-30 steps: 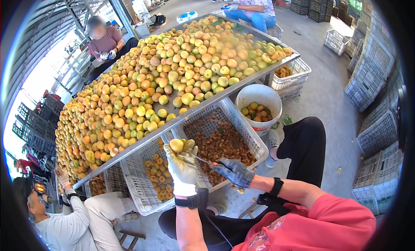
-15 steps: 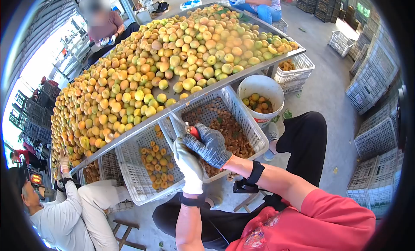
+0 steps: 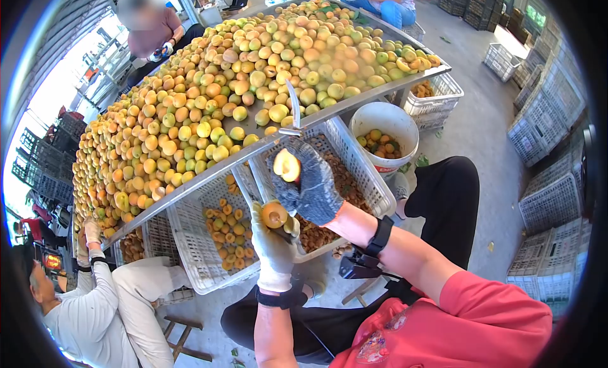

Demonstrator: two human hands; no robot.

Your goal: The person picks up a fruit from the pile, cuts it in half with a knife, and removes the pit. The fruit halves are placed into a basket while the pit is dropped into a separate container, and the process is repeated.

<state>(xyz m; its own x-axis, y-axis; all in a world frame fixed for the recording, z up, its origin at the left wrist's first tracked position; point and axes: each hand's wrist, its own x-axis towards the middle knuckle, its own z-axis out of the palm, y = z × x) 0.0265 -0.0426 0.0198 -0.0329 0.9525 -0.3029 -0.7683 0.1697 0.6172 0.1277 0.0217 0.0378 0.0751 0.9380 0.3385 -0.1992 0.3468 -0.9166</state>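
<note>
My left hand (image 3: 272, 244), in a pale glove, is closed around an apricot half (image 3: 275, 215) with its cut face showing and what looks like the stone in it. Just above it, my right hand (image 3: 313, 187), in a grey knit glove, holds a second apricot half (image 3: 287, 166) with a hollow in its pale cut face. A knife (image 3: 294, 105) with a curved blade sticks up out of the right hand, its handle hidden by the glove. Both hands are over the rims of two crates: the left crate (image 3: 188, 254) contains apricot halves, the right crate (image 3: 373, 187) brown apricot stones.
A metal-edged table (image 3: 209, 176) heaped with whole apricots (image 3: 190, 121) slopes across the view. Beside the right crate stands a white bucket (image 3: 380, 118) with fruit. Co-workers sit at the left and far sides. Stacked crates (image 3: 548, 121) line the right.
The hands were together, with the fruit hidden and a red handle showing in the right one. Now they are apart, each showing an apricot half, and the knife blade points up.
</note>
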